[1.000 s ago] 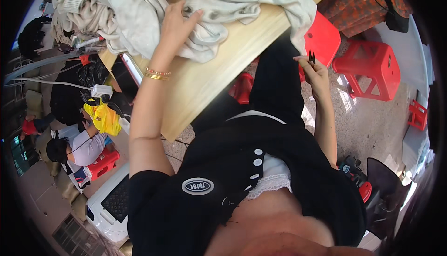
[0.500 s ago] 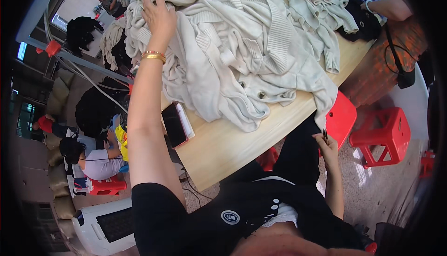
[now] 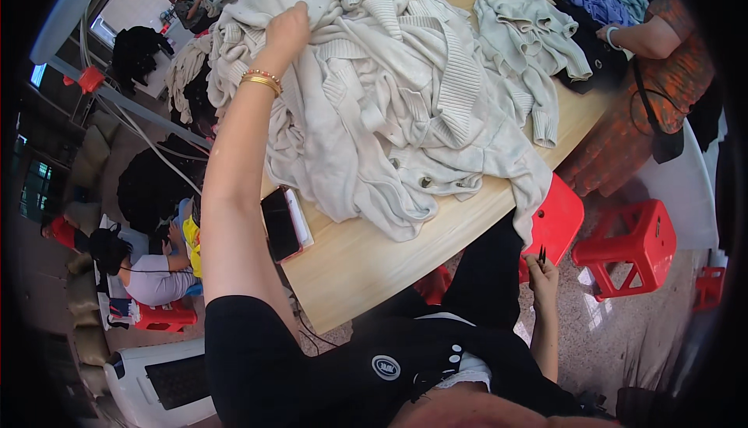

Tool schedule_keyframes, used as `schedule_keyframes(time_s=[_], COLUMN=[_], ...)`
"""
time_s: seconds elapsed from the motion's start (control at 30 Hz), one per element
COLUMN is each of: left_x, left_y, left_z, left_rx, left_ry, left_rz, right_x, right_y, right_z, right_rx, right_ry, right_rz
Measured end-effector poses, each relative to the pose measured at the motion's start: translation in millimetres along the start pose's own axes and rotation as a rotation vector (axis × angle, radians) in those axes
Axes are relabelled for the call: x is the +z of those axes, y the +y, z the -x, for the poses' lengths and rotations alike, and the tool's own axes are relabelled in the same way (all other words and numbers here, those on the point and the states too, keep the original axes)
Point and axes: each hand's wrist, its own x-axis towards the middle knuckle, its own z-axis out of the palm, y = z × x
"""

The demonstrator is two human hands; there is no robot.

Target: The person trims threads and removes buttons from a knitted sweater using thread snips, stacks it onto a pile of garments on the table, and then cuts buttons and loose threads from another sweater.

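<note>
A big heap of cream knit sweaters [image 3: 374,109] covers most of the wooden table [image 3: 335,295]. At the heap's far left my left hand [image 3: 288,36] is closed on the cloth of a cream sweater [image 3: 269,1], its fingertips partly hidden by the wrist and fabric. Down by the table's right edge, my right hand [image 3: 542,281] holds a small black pointed tool [image 3: 542,255], tips upward; whether it is snips or tweezers I cannot tell. A cream sleeve hangs over the edge just above that hand.
A phone [image 3: 280,225] lies at the table's left edge. Red stools [image 3: 631,249] stand to the right. A co-worker's arm [image 3: 650,38] reaches over dark and purple garments [image 3: 592,0] at the far right. A lamp arm and cables [image 3: 125,97] hang at the left.
My left hand has gone from spread fingers on the heap to a closed grip, slightly to the right, lifting some cloth. The right hand keeps its tool. The view has shifted a little.
</note>
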Motion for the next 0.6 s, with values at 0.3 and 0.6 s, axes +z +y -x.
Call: schedule_keyframes(time_s=[0.3, 0.6], left_x=[-58.8, -127.0], left_y=[42.0, 129.7], left_z=[70.4, 167.8], left_rx=[-0.187, 0.009], left_ry=[-0.39, -0.718], left_rz=[1.521, 2.136], right_x=[38.6, 83.1], right_y=[-38.2, -76.3], right_z=[-0.1, -6.6], right_rx=[-0.022, -0.083], right_ry=[-0.14, -0.359], right_rz=[-0.021, -0.122])
